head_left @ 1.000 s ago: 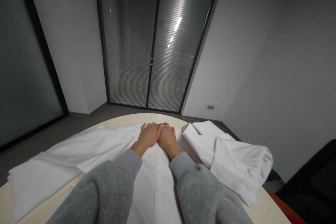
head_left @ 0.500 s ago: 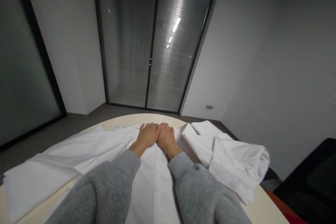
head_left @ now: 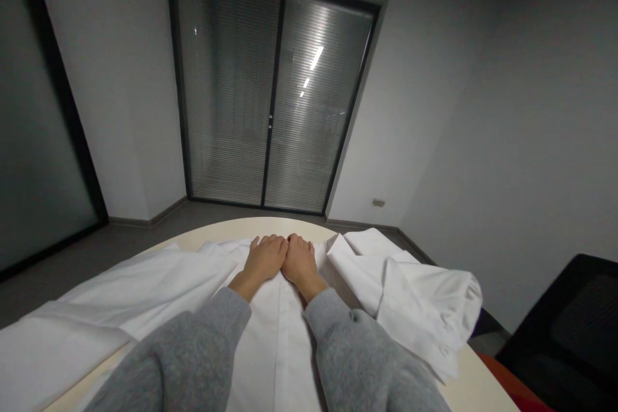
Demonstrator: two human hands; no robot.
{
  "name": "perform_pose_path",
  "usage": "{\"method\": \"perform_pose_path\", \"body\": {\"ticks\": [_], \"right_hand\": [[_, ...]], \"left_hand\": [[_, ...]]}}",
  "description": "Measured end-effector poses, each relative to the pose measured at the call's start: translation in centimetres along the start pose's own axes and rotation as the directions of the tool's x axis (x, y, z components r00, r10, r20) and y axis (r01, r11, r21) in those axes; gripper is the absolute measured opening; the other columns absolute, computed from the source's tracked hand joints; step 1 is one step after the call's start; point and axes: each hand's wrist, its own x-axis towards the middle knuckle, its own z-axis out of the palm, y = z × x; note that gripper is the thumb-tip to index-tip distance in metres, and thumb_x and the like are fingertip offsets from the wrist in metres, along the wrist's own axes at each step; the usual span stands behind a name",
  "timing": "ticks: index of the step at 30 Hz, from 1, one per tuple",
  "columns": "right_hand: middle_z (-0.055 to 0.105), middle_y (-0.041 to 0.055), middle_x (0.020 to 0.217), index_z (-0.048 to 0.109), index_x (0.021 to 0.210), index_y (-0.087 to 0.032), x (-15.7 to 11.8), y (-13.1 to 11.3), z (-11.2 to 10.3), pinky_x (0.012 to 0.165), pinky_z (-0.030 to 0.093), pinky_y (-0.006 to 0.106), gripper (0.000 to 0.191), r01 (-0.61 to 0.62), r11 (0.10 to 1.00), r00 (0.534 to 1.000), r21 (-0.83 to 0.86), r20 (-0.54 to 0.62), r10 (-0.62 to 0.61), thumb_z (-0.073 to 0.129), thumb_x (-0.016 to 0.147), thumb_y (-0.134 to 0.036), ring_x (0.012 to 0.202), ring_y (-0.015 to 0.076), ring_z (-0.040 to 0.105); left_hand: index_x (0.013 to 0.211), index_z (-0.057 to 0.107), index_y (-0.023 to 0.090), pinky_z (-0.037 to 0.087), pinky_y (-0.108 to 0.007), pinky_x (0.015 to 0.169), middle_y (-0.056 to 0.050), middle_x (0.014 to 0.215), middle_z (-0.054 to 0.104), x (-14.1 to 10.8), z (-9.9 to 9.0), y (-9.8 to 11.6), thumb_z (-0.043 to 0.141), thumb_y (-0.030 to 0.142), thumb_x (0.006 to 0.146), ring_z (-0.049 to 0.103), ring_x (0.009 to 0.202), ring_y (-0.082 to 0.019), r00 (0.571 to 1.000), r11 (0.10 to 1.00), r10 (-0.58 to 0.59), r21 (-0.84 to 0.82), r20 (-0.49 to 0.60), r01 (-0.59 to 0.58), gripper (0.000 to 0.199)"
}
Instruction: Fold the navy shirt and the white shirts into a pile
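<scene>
A white coat (head_left: 263, 335) lies spread over a round table, its front seam running toward me between my arms. At its far end, my left hand (head_left: 266, 257) and my right hand (head_left: 299, 261) sit side by side, touching at the index-finger side. Both have their fingers bent down over the cloth, gripping it; the fingertips are hidden. One sleeve (head_left: 111, 290) stretches out to the left. To the right, the other sleeve (head_left: 420, 302) is bunched and folded back, with buttons near its end.
The cream round table (head_left: 251, 225) shows along its far edge and at the lower right. A dark chair (head_left: 574, 328) with a red-orange seat (head_left: 506, 383) stands to the right. Beyond are a glass door with blinds (head_left: 275, 96) and grey walls.
The view has tilted up and shifted slightly right, so everything sits a little lower and farther left. My hands stay at the coat's far end, the left drawn very slightly off the right.
</scene>
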Motion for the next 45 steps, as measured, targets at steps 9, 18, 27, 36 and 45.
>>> {"method": "perform_pose_path", "body": {"ticks": [9, 18, 27, 36, 45], "right_hand": [[0.069, 0.0178, 0.124, 0.059, 0.122, -0.016, 0.17, 0.17, 0.46, 0.115, 0.032, 0.046, 0.03, -0.016, 1.0, 1.0, -0.006, -0.001, 0.016, 0.034, 0.107, -0.026, 0.122, 0.0295, 0.062], [0.069, 0.0196, 0.124, 0.061, 0.122, -0.014, 0.26, 0.12, 0.42, 0.116, 0.033, 0.047, 0.033, -0.013, 1.0, 1.0, -0.023, 0.012, 0.013, 0.034, 0.107, -0.026, 0.122, 0.0306, 0.062], [0.069, 0.0198, 0.123, 0.062, 0.122, -0.014, 0.44, 0.25, 0.75, 0.115, 0.034, 0.047, 0.034, -0.011, 0.999, 1.0, -0.044, 0.008, 0.011, 0.034, 0.106, -0.025, 0.12, 0.0299, 0.063], [0.068, 0.0201, 0.126, 0.061, 0.123, -0.012, 0.38, 0.26, 0.76, 0.115, 0.031, 0.047, 0.034, 0.001, 0.999, 1.0, -0.054, 0.029, 0.0, 0.034, 0.105, -0.022, 0.123, 0.0304, 0.06], [0.067, 0.0199, 0.128, 0.062, 0.123, -0.013, 0.38, 0.21, 0.63, 0.115, 0.032, 0.047, 0.033, 0.008, 0.998, 0.999, -0.054, 0.035, -0.007, 0.036, 0.104, -0.02, 0.124, 0.0308, 0.06]], "left_hand": [[0.112, 0.065, 0.025, 0.036, -0.053, 0.113, -0.008, 0.125, 0.072, -0.08, -0.22, 0.07, 0.028, 0.03, 0.11, 0.063, 0.122, -0.027, 1.0, 1.0, -0.007, -0.019, 0.007, 0.007, 0.037], [0.116, 0.064, 0.025, 0.035, -0.053, 0.114, -0.008, 0.128, 0.071, -0.02, 0.1, -0.1, 0.027, 0.03, 0.11, 0.062, 0.125, -0.027, 1.0, 1.0, -0.004, -0.012, 0.006, 0.004, 0.038], [0.115, 0.064, 0.024, 0.036, -0.052, 0.113, -0.008, 0.126, 0.072, 0.16, 0.23, -0.11, 0.027, 0.031, 0.11, 0.063, 0.122, -0.027, 1.0, 0.999, -0.024, -0.029, -0.004, 0.024, 0.038], [0.11, 0.064, 0.023, 0.036, -0.054, 0.113, -0.008, 0.122, 0.073, 0.18, 0.42, -0.25, 0.026, 0.032, 0.11, 0.064, 0.12, -0.028, 1.0, 0.999, -0.021, -0.046, -0.011, 0.021, 0.038], [0.111, 0.063, 0.024, 0.036, -0.053, 0.113, -0.008, 0.122, 0.073, 0.18, 0.32, -0.31, 0.028, 0.03, 0.11, 0.063, 0.121, -0.027, 1.0, 0.999, -0.005, -0.036, -0.008, 0.005, 0.036]]}}
